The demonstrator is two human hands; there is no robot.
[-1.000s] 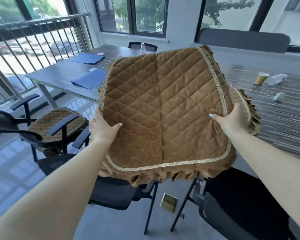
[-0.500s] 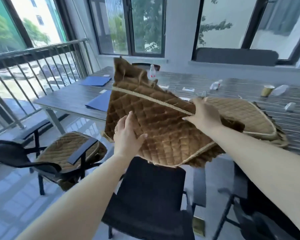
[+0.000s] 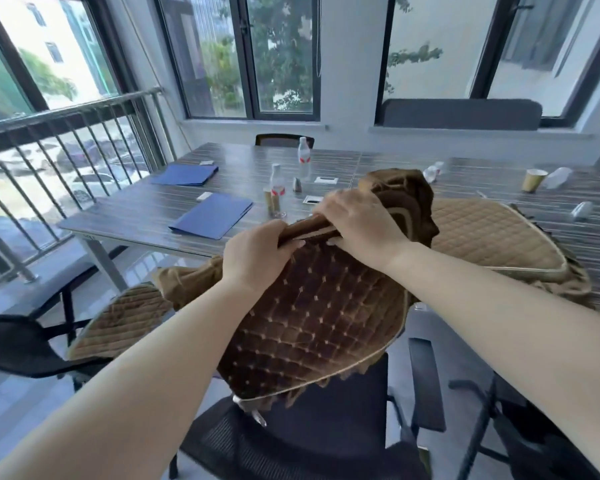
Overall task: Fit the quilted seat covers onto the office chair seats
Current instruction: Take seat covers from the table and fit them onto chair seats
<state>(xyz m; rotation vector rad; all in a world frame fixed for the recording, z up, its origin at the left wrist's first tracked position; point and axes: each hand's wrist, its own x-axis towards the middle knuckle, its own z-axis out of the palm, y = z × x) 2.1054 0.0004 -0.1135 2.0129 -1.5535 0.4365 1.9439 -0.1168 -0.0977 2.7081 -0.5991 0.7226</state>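
Note:
A brown quilted seat cover (image 3: 312, 317) hangs in the air over a black mesh office chair (image 3: 312, 441) just below me. My left hand (image 3: 257, 254) and my right hand (image 3: 357, 223) grip its bunched far edge side by side, its dark dotted side facing me. Its frilled lower edge hangs just over the chair seat. A second quilted cover (image 3: 492, 237) lies on the table at the right. To the left, another chair (image 3: 21, 344) has a third cover (image 3: 118, 320) on its seat.
The long striped table (image 3: 146, 209) stands beyond the chairs with two blue folders (image 3: 212, 216), water bottles (image 3: 278, 192), a paper cup (image 3: 534, 180) and small items. A metal railing (image 3: 66, 140) runs along the left. Another black chair (image 3: 534, 445) is at the lower right.
The cover was held flat and spread before me; both hands have moved together onto one edge, flipping it so the dark underside faces me and it hangs over the black chair.

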